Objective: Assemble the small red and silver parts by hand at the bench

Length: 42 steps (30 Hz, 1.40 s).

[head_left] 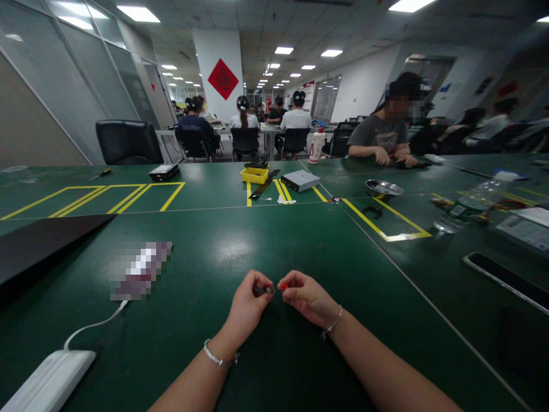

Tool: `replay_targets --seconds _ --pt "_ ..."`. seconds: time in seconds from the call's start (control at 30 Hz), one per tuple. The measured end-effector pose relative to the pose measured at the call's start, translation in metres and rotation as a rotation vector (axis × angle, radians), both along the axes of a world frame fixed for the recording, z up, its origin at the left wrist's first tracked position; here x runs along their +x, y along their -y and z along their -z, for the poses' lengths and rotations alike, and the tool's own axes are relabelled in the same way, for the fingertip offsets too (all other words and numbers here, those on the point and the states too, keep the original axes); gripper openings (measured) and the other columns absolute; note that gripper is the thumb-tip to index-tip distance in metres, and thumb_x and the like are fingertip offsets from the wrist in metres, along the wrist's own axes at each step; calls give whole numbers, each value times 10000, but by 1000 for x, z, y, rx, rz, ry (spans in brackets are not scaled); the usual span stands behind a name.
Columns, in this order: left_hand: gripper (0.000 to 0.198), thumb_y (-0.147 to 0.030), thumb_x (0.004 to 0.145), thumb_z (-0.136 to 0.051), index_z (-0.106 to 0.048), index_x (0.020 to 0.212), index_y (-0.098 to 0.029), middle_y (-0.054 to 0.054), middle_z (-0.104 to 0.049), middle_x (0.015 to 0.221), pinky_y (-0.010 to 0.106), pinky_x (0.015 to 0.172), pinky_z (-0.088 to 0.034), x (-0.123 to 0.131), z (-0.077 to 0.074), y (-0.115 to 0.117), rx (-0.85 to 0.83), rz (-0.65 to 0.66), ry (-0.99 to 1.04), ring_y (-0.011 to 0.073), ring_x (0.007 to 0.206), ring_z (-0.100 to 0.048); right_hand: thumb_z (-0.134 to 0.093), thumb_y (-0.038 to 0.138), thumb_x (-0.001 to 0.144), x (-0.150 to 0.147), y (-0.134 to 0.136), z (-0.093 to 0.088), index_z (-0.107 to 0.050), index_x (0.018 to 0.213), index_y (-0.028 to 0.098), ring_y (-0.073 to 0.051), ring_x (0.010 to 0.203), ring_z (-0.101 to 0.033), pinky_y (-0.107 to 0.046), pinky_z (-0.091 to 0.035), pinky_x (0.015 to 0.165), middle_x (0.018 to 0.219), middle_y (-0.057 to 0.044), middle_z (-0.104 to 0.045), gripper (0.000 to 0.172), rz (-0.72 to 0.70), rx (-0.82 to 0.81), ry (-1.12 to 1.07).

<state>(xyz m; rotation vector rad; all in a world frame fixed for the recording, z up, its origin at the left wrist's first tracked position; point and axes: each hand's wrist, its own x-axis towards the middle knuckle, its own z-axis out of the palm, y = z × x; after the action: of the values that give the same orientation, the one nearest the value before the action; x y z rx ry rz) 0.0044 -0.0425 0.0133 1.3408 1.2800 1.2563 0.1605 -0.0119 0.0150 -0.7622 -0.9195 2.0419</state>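
Above the middle of the green table [193, 240], my left hand [250, 300] pinches a small metallic piece with a bit of red [270, 288] between thumb and index finger. Close beside it on the right, my right hand [306, 294] has its fingertips closed on a small red piece [283, 286]. A narrow gap separates the two pieces. Both are too small for me to tell their exact kind, and my fingers cover part of each. Light-coloured bracelets circle both wrists.
On the left, a phone [143, 272] is cabled to a white power bank [51, 377]. Farther back stand a yellow bin [254, 176], a grey box [300, 180] and a metal dish [384, 187]. At right are a plastic bottle [472, 203] and another phone [510, 280]. A person [381, 131] sits opposite.
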Motion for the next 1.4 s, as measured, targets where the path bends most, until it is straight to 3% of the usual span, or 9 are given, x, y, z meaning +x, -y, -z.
replay_targets --seconds 0.33,0.6,0.97,1.17,1.4 --pt "241 -105 619 -537 -529 843 -194 -6 -545 795 245 672 -410 -1 -1 -1 8 -31 -52 129 750 -527 -700 59 499 -1 0 1 -562 649 143 -63 585 -530 -205 -403 560 724 7 -618 221 17 4 4" --pt "252 -211 703 -504 -554 950 -205 13 -608 855 283 739 -412 -3 -5 0 -65 1 -81 148 789 -554 -662 177 617 -1 -1 1 -576 745 128 -68 566 -531 -223 -400 586 655 -16 -609 162 26 -44 13" --pt "258 -233 761 -430 -571 969 -174 37 -633 882 299 786 -411 -3 -4 0 -77 83 -61 156 816 -567 -639 235 651 -2 0 -1 -608 748 115 -64 586 -519 -224 -395 595 666 -17 -591 157 7 -26 -15" --pt "206 -192 700 -492 -575 887 -171 19 -622 814 275 713 -424 1 -10 2 -115 59 -86 147 755 -560 -686 104 558 -1 -2 2 -601 702 129 -69 622 -535 -227 -401 626 724 -11 -603 168 23 -41 -5" --pt "170 -104 608 -533 -503 759 -174 -26 -535 696 236 605 -407 1 -3 2 -59 67 -101 111 641 -508 -684 82 547 -1 -1 2 -588 724 133 -75 632 -540 -220 -399 620 720 -4 -595 208 40 -32 -9"
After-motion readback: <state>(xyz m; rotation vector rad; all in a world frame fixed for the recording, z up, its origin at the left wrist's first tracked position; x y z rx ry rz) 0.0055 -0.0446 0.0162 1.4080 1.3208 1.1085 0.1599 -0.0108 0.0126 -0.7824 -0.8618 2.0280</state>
